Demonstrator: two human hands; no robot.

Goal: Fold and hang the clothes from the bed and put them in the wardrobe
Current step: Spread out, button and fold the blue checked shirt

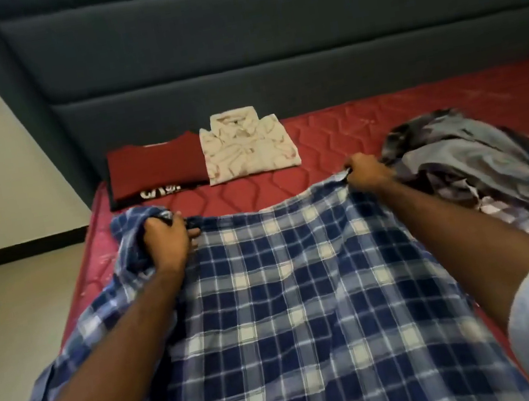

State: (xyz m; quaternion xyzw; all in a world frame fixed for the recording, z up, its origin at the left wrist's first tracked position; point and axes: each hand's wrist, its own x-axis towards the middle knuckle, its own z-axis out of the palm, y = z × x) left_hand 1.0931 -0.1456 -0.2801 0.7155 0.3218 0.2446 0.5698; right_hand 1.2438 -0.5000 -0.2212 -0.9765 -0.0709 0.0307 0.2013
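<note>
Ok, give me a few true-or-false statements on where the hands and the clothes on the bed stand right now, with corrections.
1. Both hands grip the blue plaid shirt. True: left hand, right hand.
2. The cream patterned shirt lies crumpled. False: it lies folded near the headboard.
3. A folded dark red garment lies left of the cream shirt. True.
4. The grey clothes pile is already folded. False: it is a loose heap by the right hand.
5. The mattress is blue. False: red.
</note>
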